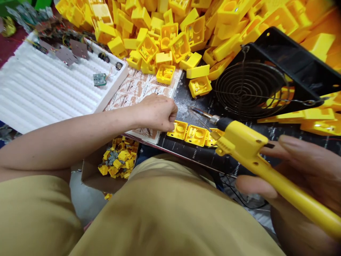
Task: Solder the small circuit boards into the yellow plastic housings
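My right hand (298, 181) is wrapped around a yellow soldering iron (246, 142) with a trigger-style body. Its metal tip points left, above the black work mat (176, 146). My left hand (160, 112) is closed at the left end of a short row of open yellow plastic cases. Its curled fingers meet the edge of the leftmost case (179, 130); whatever lies between the fingertips is hidden. Beside that case sits a second open case (196, 135) with a perforated round recess. A third case (213, 137) is partly covered by the iron.
A heap of yellow cases (170, 35) fills the back. At right leans a black fan (250, 89) with a wire guard. On the left, a white foam tray (53, 85) carries a small circuit board (99, 79) and wired parts. Below, a cardboard box (92, 174) contains small yellow pieces.
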A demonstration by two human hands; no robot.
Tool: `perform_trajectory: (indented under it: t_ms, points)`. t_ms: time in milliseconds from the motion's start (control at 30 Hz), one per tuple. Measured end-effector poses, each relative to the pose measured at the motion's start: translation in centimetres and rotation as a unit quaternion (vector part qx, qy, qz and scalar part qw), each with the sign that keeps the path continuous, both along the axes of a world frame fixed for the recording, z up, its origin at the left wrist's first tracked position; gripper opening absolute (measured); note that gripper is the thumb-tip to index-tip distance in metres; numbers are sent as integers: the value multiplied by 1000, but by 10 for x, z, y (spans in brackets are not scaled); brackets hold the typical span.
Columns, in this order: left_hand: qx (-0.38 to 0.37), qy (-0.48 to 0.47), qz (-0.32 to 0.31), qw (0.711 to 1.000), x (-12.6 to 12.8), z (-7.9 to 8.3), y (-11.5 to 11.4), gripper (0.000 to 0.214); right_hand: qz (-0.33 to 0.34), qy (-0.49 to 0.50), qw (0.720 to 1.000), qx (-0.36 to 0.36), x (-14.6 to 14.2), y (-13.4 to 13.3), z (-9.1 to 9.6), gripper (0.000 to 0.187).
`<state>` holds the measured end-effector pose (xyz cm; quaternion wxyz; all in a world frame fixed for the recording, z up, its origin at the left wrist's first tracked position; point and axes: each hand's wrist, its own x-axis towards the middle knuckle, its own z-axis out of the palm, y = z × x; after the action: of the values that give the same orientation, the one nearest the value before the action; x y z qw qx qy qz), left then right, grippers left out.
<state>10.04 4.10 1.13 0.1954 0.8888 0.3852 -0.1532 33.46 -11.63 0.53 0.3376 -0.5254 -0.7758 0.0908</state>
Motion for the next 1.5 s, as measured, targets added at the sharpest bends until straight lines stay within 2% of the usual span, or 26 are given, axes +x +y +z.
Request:
perform_trajectory:
  t_ms: [133, 200, 300, 367, 467, 533, 633, 733, 867, 933, 1033, 1167, 1300, 1400, 1500]
  points:
    - [6, 8, -2, 1000, 1, 0, -2, 9, 24, -33, 999, 0, -6, 14, -11, 32]
    - [23, -12, -13, 1000, -5, 2, -2, 10, 51, -61, 997, 23, -11, 24, -19, 29]
    - [74, -71, -18, 995, -29, 7, -3, 19, 87, -86, 990, 68, -16, 35, -29, 25]
    - [90, -91, -19, 992, -49, 7, -7, 23, 102, -94, 987, 77, -18, 40, -35, 31]
    - [84, -80, -31, 993, -72, 0, -17, 32, 132, -111, 983, 67, -21, 44, -42, 45]
    - [88, -80, -36, 992, -77, -5, -20, 34, 151, -119, 979, 61, -24, 46, -44, 43]
    - [75, -77, -43, 993, -74, -6, -15, 26, 159, -109, 980, 49, -28, 45, -43, 32]
    - [66, -52, -40, 996, -65, -2, 3, 26, 151, -77, 985, 26, -34, 40, -41, 34]
    - [111, -100, -28, 988, -52, -5, 24, 23, 133, -88, 987, 12, -45, 39, -44, 34]
    - [162, -137, 3, 977, -50, -5, 23, 25, 121, -93, 988, 11, -49, 41, -49, 37]
    - [208, -160, 55, 963, -56, -2, 4, 28, 115, -72, 991, 7, -49, 43, -55, 47]
    - [189, -102, 23, 976, -65, -12, -32, 34, 116, -55, 992, -5, -44, 44, -58, 54]
    - [170, -39, 10, 985, -74, -25, -41, 30, 111, -90, 990, 12, -44, 44, -57, 43]
    - [72, -82, 32, 994, -86, -18, -34, 22, 94, -84, 991, 35, -44, 42, -54, 44]
    - [-36, -183, 120, 975, -96, -9, -29, 21, 92, -79, 992, 45, -50, 39, -52, 44]
